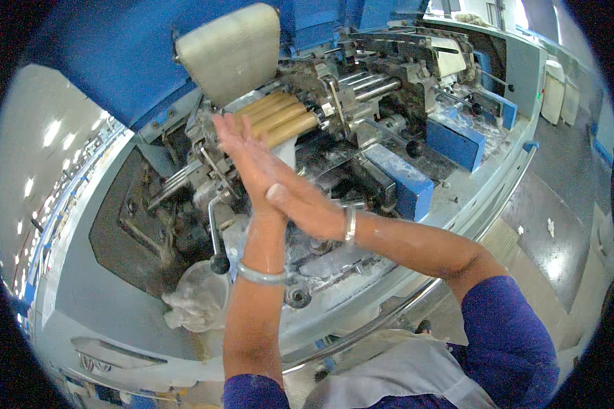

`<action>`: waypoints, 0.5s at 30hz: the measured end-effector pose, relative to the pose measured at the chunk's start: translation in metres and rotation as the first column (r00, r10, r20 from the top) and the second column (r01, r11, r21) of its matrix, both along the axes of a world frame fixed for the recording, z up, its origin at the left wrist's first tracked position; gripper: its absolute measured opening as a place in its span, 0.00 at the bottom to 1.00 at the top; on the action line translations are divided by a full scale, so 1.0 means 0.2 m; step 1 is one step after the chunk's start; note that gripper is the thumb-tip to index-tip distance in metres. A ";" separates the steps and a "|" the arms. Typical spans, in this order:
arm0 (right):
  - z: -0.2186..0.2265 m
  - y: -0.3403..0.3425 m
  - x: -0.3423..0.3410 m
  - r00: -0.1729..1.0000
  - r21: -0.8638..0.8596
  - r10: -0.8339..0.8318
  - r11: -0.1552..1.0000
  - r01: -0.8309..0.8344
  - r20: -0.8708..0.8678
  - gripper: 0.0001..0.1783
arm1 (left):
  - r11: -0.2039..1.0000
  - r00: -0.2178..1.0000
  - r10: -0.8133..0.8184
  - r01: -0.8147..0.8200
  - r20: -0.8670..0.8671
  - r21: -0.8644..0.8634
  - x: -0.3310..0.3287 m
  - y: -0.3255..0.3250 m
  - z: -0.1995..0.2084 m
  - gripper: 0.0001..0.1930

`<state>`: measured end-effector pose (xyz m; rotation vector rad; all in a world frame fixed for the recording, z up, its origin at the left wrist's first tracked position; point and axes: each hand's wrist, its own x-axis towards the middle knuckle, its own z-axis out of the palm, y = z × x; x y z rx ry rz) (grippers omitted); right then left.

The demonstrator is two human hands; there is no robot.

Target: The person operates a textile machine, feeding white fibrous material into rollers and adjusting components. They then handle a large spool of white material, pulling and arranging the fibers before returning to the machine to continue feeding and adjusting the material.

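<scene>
Left hand [244, 162] and right hand [310, 208], flat and pressed together, partly hide the yellow rollers [290, 126], with a cream panel [230, 54] beyond these, a blue block [406, 184] rightward and a black-knobbed lever [214, 232] nearer.

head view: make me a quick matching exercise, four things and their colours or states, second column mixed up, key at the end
1. right hand
2. lever knob
3. sleeves
4. rollers

A. purple-blue
B. tan
C. pressed against the left hand
D. black and round

Pairs: 1-C, 2-D, 3-A, 4-B
</scene>
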<state>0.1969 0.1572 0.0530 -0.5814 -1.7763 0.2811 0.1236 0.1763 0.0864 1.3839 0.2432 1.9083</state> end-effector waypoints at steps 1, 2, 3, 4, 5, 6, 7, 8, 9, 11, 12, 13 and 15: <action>0.06 0.05 -0.03 0.997 0.099 -0.071 0.993 0.070 0.006 0.29 | 0.987 0.988 -0.156 0.156 0.010 -0.030 0.01 0.00 0.00 0.43; 0.12 0.08 -0.03 0.990 0.188 -0.142 0.972 0.139 0.005 0.31 | 0.955 0.955 -0.294 0.292 -0.031 -0.052 0.02 -0.03 -0.02 0.43; 0.17 0.11 -0.03 0.986 0.108 -0.151 0.982 0.157 -0.066 0.30 | 0.902 0.900 -0.432 0.429 -0.057 -0.049 0.02 -0.06 -0.05 0.44; 0.20 0.11 -0.03 0.976 0.018 -0.165 0.985 0.170 -0.144 0.28 | 0.814 0.813 -0.576 0.580 -0.088 0.027 0.03 -0.05 -0.05 0.44; 0.22 0.11 -0.03 0.945 -0.126 -0.198 0.977 0.170 -0.262 0.27 | 0.835 0.831 -0.550 0.551 -0.084 -0.013 0.02 -0.05 -0.05 0.45; 0.22 0.09 -0.04 0.964 0.081 -0.250 0.963 0.257 -0.087 0.30 | 0.853 0.850 -0.522 0.519 -0.075 -0.054 -0.02 -0.03 -0.04 0.45; 0.19 0.05 -0.06 0.975 0.212 -0.205 0.952 0.219 -0.085 0.30 | 0.876 0.878 -0.476 0.468 -0.053 -0.119 -0.05 0.00 -0.03 0.46; 0.13 0.00 -0.10 0.983 0.290 -0.164 0.940 0.182 -0.085 0.29 | 0.882 0.894 -0.448 0.442 -0.001 -0.163 -0.07 0.02 -0.02 0.45; 0.07 -0.05 -0.15 0.995 0.361 -0.076 0.928 0.095 -0.067 0.29 | 0.886 0.917 -0.395 0.397 0.060 -0.240 -0.09 0.04 -0.02 0.44; 0.00 -0.04 -0.21 0.979 0.090 -0.176 0.979 0.185 -0.101 0.28 | 0.864 0.952 -0.258 0.303 0.163 -0.402 -0.12 0.04 -0.04 0.42; -0.01 0.01 -0.21 0.980 0.140 -0.174 0.973 0.186 -0.093 0.29 | 0.882 0.944 -0.291 0.328 0.157 -0.339 -0.11 0.02 -0.07 0.38; 0.00 0.07 -0.21 0.975 0.200 -0.176 0.959 0.202 -0.139 0.28 | 0.912 0.949 -0.307 0.316 0.077 -0.263 -0.10 0.01 -0.09 0.35; 0.06 0.23 -0.18 0.949 0.059 -0.223 0.968 0.242 -0.223 0.28 | 0.940 0.930 -0.340 0.338 -0.138 -0.039 -0.07 -0.01 -0.13 0.31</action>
